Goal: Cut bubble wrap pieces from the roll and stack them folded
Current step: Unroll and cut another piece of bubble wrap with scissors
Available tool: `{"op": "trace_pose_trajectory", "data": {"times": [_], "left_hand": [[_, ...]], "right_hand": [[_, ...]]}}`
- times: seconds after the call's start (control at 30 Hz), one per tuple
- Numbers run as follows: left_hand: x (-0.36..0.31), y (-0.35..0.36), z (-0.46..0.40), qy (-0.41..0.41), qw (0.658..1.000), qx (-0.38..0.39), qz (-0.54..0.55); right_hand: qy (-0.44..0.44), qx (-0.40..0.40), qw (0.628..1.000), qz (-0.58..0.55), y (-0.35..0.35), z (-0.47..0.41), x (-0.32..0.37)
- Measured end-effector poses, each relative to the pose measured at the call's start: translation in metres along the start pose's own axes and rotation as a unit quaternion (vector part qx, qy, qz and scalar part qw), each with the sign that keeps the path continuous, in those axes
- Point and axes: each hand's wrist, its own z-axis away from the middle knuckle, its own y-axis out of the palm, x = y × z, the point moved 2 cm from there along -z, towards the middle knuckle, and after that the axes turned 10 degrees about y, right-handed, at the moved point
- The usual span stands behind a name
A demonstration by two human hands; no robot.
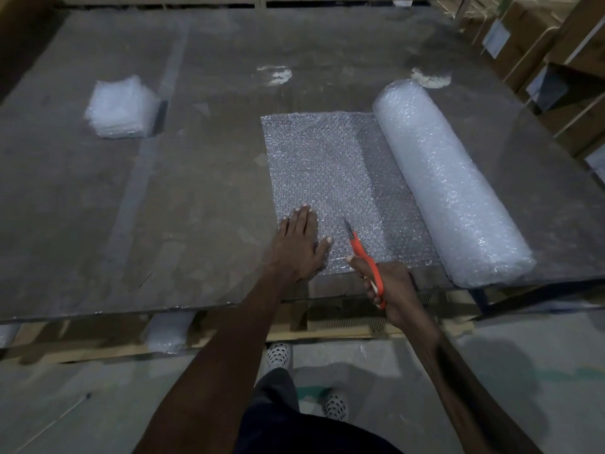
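- Dim storeroom, wide dark desk (203,191), cardboard boxes (537,37) far right.
- Bubble wrap roll (448,181) lay on desk right side, sheet (337,178) unrolled flat to its left.
- Folded stack (119,108) sat far left, well apart.
- Left hand (302,244) flat, fingers spread, pressing sheet's near corner.
- Right hand (389,290) clenched on orange scissors (365,253), blades over sheet's near edge.

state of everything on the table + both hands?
Bubble wrap roll: lying on its side, partly unrolled.
Unrolled sheet: flat on table, attached to roll.
Folded stack: piled at far left.
Scissors: blades on sheet.
Left hand: flat, pressing sheet.
Right hand: gripping scissors.
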Motion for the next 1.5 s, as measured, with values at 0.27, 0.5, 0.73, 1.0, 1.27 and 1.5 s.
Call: {"op": "trace_pose_trajectory", "data": {"times": [0.27, 0.5, 0.73, 1.0, 1.27, 1.5], "left_hand": [[-0.001, 0.0, 0.001, 0.0, 1.0, -0.002, 0.003], [-0.002, -0.002, 0.001, 0.001, 1.0, 0.002, 0.008], [0.003, -0.012, -0.008, 0.004, 1.0, -0.015, 0.006], [0.03, -0.026, -0.052, -0.005, 1.0, -0.006, 0.007], [0.039, -0.023, -0.056, 0.005, 1.0, 0.012, 0.017], [0.038, -0.023, -0.055, -0.003, 1.0, 0.008, 0.017]], "right_hand": [[0.017, -0.003, 1.0, -0.001, 0.001, -0.006, 0.005], [0.0, 0.004, 1.0, -0.003, 0.004, -0.011, 0.009], [-0.011, -0.012, 1.0, -0.005, 0.005, -0.013, 0.007], [-0.005, -0.016, 1.0, -0.02, 0.012, -0.016, 0.017], [-0.007, 0.001, 0.999, -0.04, 0.012, -0.016, 0.015], [0.01, 0.004, 1.0, -0.025, 0.009, -0.019, 0.021]]}}
